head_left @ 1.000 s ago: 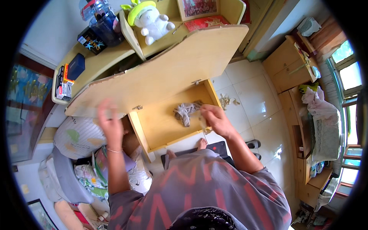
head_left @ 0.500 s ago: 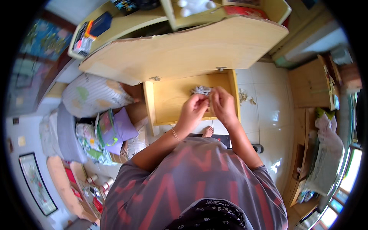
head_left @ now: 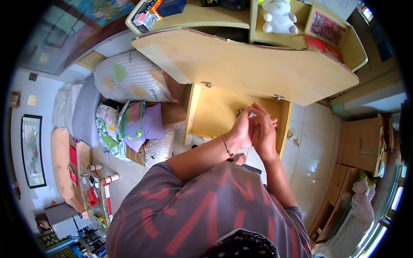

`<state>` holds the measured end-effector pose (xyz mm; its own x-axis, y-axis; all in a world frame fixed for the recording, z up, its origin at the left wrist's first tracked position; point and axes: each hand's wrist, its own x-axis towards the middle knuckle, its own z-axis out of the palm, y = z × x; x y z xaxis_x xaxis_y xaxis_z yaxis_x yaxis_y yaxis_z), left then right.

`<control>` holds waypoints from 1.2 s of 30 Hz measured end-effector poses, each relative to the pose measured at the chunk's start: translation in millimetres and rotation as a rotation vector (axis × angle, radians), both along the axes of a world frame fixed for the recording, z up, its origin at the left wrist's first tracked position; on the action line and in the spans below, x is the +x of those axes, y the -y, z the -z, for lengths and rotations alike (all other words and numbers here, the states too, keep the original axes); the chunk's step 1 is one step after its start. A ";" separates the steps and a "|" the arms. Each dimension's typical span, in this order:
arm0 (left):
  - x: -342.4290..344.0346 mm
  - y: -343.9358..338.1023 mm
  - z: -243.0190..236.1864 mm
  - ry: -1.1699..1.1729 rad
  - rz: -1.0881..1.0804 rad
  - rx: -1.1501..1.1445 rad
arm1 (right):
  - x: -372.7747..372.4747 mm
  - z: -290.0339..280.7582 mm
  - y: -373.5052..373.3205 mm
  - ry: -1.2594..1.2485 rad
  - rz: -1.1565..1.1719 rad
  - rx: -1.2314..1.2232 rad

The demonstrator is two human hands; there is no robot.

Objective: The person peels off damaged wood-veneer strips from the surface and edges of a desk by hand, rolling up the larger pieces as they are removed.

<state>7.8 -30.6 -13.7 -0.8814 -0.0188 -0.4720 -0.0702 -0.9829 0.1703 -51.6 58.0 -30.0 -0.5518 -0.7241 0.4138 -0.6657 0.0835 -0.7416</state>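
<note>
Centrally in the head view, the left hand [head_left: 241,132] and right hand [head_left: 264,136] press together over the yellow drawer [head_left: 213,114]; whether they pinch anything, I cannot tell. Crumpled grey cloth [head_left: 240,112] lies inside, mostly hidden behind them. Pale scraps [head_left: 293,136] litter the tiled floor [head_left: 313,159] rightward.

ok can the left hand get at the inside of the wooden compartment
Likely yes: the left hand appears over the compartment and the raised panel leaves it open, though the hand may need to part from the right hand.
</note>
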 end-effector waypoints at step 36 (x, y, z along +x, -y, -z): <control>-18.1 -46.9 25.3 -0.204 0.202 -0.160 | -25.1 -9.4 -23.7 -0.020 -0.015 0.011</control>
